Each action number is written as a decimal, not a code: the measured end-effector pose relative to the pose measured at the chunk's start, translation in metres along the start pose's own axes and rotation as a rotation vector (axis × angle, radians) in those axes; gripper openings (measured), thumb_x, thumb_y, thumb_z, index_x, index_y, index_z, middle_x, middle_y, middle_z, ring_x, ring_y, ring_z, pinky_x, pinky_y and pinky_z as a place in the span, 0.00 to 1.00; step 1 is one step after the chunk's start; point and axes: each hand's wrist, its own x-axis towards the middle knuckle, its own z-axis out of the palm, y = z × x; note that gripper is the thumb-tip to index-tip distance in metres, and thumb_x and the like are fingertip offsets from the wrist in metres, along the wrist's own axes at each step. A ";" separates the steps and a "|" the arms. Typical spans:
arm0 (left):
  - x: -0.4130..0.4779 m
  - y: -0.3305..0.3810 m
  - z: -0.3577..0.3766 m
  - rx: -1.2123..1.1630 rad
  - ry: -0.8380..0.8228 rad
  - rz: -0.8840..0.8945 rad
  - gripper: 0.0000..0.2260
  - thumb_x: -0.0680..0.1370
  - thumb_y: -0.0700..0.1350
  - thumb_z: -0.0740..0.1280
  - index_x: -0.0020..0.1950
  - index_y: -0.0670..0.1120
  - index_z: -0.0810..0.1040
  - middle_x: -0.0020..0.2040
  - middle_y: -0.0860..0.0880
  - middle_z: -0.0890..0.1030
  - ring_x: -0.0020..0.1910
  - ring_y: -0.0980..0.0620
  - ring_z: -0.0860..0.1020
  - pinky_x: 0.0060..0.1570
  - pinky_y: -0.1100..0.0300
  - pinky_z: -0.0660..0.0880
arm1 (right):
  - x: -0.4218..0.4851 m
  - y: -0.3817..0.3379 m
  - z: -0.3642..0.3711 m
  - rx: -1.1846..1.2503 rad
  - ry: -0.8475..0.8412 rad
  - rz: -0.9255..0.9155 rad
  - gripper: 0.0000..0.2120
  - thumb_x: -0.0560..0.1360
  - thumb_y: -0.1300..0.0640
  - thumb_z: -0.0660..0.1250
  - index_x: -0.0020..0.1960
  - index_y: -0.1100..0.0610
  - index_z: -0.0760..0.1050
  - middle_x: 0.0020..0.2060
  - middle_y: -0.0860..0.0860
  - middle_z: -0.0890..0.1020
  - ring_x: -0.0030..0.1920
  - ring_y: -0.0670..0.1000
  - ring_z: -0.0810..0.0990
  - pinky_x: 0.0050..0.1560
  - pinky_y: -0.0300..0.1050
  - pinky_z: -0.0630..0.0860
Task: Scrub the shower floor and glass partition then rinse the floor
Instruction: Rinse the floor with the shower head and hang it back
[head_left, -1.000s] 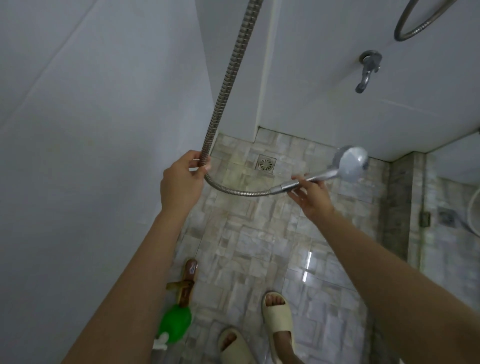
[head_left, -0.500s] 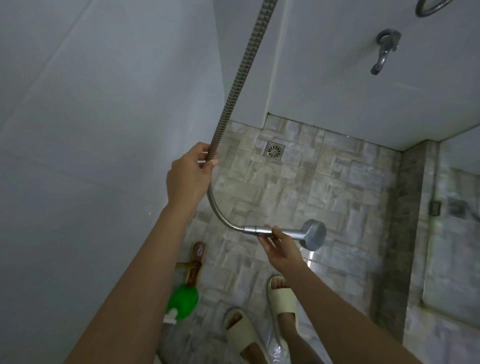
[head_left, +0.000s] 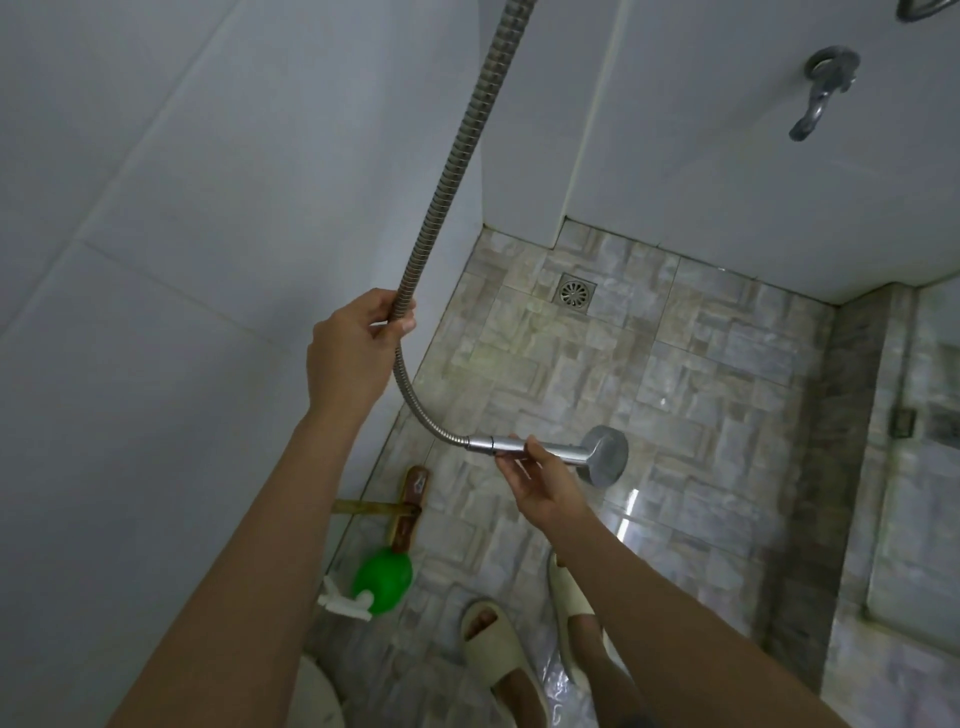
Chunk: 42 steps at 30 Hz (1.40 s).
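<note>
Markings: no brand, label or writing can be read on any item in view.
Left hand (head_left: 353, 353): raised beside the white wall; fingers and thumb closed around the metal shower hose (head_left: 457, 150), which runs up out of the top of the frame.
Hose below the grip: curves down and right into the handle of the shower head (head_left: 605, 456).
Right hand (head_left: 540, 480): palm up, fingertips pinching the chrome handle just past the hose joint; a light, narrow hold.
Shower head: held level over the shower floor (head_left: 701, 374), its face turned away; no water visible.
Floor: stone-pattern tiles with wet glare near the feet; square drain (head_left: 576, 293) in the far corner.
Glass partition (head_left: 930, 467): at the right edge.
By the left wall: green spray bottle (head_left: 382, 577) just beside a brown scrub brush (head_left: 408, 509).
Wall fitting: chrome tap (head_left: 823, 88), upper right.
Feet: in pale slides (head_left: 498, 649).
</note>
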 end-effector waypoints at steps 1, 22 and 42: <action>0.000 -0.001 0.000 -0.012 -0.004 -0.001 0.06 0.75 0.48 0.71 0.49 0.58 0.82 0.45 0.59 0.85 0.46 0.57 0.83 0.53 0.53 0.80 | -0.001 0.002 0.000 0.009 0.012 0.006 0.05 0.79 0.66 0.62 0.44 0.64 0.72 0.36 0.58 0.83 0.44 0.56 0.80 0.34 0.51 0.81; 0.001 -0.012 -0.016 -0.007 0.048 -0.012 0.06 0.75 0.49 0.71 0.50 0.57 0.83 0.47 0.58 0.85 0.48 0.58 0.83 0.53 0.52 0.80 | 0.019 -0.011 0.018 -0.233 -0.236 0.068 0.06 0.79 0.65 0.60 0.45 0.64 0.74 0.40 0.57 0.85 0.39 0.57 0.85 0.49 0.56 0.78; 0.000 -0.007 -0.005 0.005 0.018 -0.037 0.06 0.76 0.48 0.71 0.51 0.57 0.83 0.47 0.57 0.85 0.47 0.57 0.83 0.53 0.54 0.79 | 0.032 -0.080 0.058 -0.420 -0.293 -0.144 0.07 0.79 0.65 0.61 0.49 0.54 0.69 0.45 0.54 0.84 0.47 0.56 0.83 0.49 0.53 0.80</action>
